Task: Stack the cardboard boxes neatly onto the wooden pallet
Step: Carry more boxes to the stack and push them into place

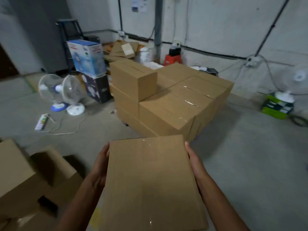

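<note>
I carry a taped brown cardboard box (150, 182) low in front of me. My left hand (100, 165) presses flat against its left side and my right hand (195, 160) presses flat against its right side, fingers straight. Ahead stands the stack of cardboard boxes (175, 100), several boxes packed side by side in layers. One single box (133, 79) sits higher on the stack's left corner. The pallet under the stack is hidden by the boxes.
More cardboard boxes (25, 179) sit on the floor at my lower left. Two table fans (61, 92) and printed cartons (88, 57) stand left of the stack, with a cable across the floor. A green box (276, 107) and another fan lie at right.
</note>
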{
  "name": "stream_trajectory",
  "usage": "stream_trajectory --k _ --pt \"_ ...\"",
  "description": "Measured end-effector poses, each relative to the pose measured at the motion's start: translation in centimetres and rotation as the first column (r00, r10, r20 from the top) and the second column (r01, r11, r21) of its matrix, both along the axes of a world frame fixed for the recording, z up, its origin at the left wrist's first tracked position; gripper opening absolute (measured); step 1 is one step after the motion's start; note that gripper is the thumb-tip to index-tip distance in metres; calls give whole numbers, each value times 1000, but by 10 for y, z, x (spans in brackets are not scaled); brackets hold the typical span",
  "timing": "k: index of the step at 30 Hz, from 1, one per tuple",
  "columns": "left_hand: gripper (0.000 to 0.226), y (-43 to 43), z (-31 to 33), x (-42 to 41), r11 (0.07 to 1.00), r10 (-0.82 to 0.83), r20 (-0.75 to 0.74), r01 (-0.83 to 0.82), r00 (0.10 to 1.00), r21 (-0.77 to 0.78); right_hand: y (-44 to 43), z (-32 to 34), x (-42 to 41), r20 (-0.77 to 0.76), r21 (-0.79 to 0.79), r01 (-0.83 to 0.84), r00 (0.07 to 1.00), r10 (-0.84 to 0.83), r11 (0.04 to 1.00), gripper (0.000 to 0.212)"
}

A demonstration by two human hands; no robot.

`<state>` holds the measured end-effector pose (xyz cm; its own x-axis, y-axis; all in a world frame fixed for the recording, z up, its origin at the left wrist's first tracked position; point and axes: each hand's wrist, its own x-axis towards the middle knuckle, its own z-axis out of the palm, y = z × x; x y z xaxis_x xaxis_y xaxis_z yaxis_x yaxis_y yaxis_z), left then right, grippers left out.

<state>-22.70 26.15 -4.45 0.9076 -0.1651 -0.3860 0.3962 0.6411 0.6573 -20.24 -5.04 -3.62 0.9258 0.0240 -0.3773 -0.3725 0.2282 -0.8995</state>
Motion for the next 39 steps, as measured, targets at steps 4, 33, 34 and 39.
stream_trajectory --k 4,33,34,39 --pt "47 -89 20 60 985 -118 -87 128 989 117 -87 10 -1 11 8 155 988 -155 988 47" --pt "56 -432 102 506 892 -365 -88 376 927 253 -390 89 360 270 -49 455 863 -427 889 57" --pt "51 -436 104 517 889 -369 -62 371 928 268 -394 90 376 285 -59 451 863 -418 891 55" --pt "49 -458 110 576 908 -314 -10 304 949 287 -422 98 463 350 -104 404 870 -347 909 43"
